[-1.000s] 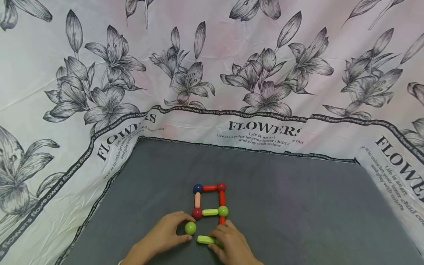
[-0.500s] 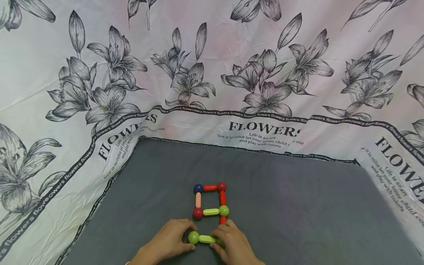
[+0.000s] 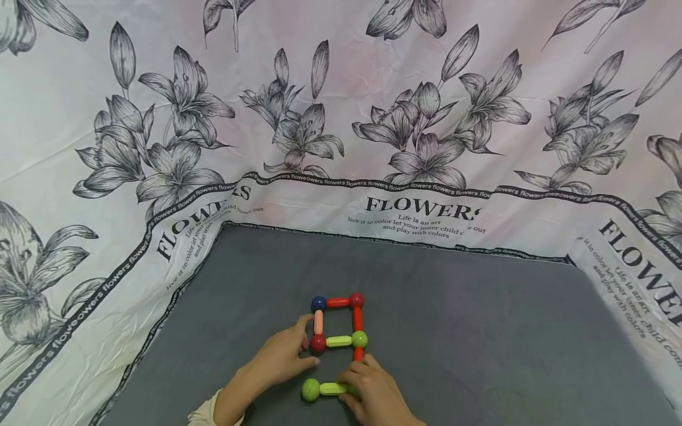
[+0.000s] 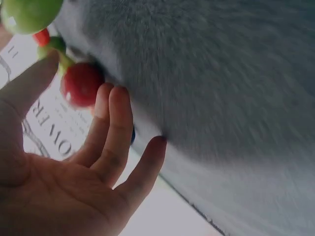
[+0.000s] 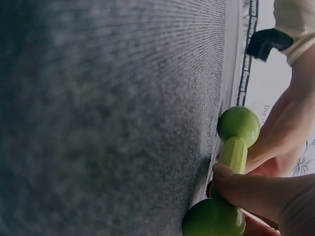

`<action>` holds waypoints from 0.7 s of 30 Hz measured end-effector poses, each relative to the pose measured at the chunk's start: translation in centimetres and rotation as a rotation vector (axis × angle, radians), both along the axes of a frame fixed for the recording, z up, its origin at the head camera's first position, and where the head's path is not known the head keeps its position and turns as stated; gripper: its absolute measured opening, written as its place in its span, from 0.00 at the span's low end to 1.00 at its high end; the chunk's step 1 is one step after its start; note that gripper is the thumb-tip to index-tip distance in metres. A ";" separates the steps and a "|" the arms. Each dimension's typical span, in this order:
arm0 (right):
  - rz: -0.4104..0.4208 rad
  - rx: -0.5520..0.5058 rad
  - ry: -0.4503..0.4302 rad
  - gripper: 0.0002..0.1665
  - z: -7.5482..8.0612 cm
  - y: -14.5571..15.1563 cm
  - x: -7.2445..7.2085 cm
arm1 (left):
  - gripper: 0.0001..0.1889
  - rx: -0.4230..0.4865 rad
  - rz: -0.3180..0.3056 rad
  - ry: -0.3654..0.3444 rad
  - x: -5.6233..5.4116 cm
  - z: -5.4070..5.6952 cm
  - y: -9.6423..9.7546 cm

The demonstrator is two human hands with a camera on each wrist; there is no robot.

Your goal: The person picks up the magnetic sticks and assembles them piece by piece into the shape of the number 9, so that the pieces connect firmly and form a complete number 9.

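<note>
My left hand (image 3: 279, 358) reaches in with loosely extended fingers beside a red ball (image 3: 318, 344) and a peach stick (image 3: 318, 322) of a magnetic ball-and-stick square. In the left wrist view it holds nothing; contact with the red ball (image 4: 78, 86) is unclear. Between thumb and fingers, my right hand (image 3: 375, 387) pinches a yellow-green magnetic stick (image 3: 331, 389) near its right end. A green ball (image 3: 311, 390) joins the stick's left end. Another green ball (image 5: 214, 220) sits at the held end, mostly hidden in the head view.
Blue (image 3: 318, 304), red (image 3: 356, 300) and green (image 3: 359, 339) balls form the square's other corners. A red stick (image 3: 359, 354) runs from the green corner toward my right hand. Flower-printed cloth (image 3: 410, 207) borders the grey table surface (image 3: 479, 331).
My left hand brought the green ball to the stick's left end, let go, then moved up beside the square. My right hand has stayed nearly still at the stick.
</note>
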State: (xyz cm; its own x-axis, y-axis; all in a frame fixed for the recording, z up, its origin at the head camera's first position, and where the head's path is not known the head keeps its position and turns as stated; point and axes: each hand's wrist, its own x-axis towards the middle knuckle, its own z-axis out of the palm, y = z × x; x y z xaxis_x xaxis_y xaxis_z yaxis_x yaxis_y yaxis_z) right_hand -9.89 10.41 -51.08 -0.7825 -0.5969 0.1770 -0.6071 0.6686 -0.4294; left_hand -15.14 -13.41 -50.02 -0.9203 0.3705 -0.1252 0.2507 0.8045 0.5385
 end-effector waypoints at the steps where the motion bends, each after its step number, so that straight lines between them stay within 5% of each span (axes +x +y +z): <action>1: 0.004 0.001 0.006 0.13 0.0 0.0 0.0 | 0.45 -0.010 -0.003 0.009 -0.2 -0.2 0.2; 21: -0.204 -0.023 0.157 0.15 -0.9 2.2 -2.4 | 0.45 -0.078 -0.037 0.187 -6.7 -2.3 5.0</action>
